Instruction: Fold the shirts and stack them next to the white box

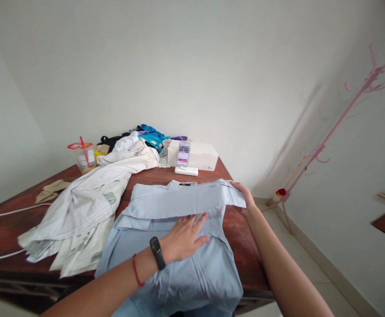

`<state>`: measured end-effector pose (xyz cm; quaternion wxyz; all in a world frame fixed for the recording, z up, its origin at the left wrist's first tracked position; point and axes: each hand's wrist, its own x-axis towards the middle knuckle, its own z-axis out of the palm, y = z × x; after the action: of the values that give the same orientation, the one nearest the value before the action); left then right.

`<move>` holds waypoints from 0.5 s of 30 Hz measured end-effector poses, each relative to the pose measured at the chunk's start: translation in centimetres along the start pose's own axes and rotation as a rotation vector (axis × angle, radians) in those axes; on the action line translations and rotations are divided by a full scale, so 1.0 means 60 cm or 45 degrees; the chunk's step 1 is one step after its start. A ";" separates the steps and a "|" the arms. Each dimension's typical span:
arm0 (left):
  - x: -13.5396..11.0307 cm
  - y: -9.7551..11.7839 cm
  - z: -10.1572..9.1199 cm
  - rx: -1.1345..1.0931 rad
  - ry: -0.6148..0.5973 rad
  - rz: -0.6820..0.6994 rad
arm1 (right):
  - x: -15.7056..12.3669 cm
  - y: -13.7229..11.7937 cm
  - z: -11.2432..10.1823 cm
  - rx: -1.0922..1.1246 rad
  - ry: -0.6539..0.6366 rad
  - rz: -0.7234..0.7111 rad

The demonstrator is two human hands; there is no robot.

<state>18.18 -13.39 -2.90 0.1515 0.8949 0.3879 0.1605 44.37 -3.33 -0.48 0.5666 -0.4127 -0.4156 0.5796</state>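
Observation:
A light blue shirt (192, 259) lies spread on the table, its collar with a dark label toward the wall and its lower part at the near edge. Its sleeves are folded across the upper body. My left hand (187, 237) rests flat on the middle of the shirt, fingers spread, just below the folded sleeve band. At the right end of that band, my right hand (245, 197) grips the sleeve (235, 197) near the shirt's right shoulder. Part of the right hand's fingers is hidden behind the cloth.
Pale garments (90, 207) lie left on the dark wooden table (146, 176), with a heap of coloured clothes (153, 136) behind. A lidded plastic cup (86, 158), a white box (202, 155) and a small white stand (186, 171) stand farther back. A pink coat rack (341, 116) is right.

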 end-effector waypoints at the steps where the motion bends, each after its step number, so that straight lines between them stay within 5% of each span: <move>1: -0.004 -0.019 -0.007 0.071 -0.002 -0.133 | 0.001 0.001 -0.002 0.009 0.014 -0.011; 5: -0.039 -0.090 -0.042 0.266 0.018 -0.375 | 0.005 0.003 -0.009 -0.012 0.033 -0.063; 10: -0.085 -0.156 -0.070 0.477 0.312 -0.514 | 0.006 0.003 -0.013 -0.101 0.002 -0.090; 15: -0.113 -0.195 -0.067 0.433 0.339 -0.579 | 0.007 0.014 -0.009 -0.094 -0.144 0.140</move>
<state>4.63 -10.21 -5.05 -0.0205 0.7689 0.6157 0.1711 44.58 -2.91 -1.46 0.4939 -0.4221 -0.4448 0.6165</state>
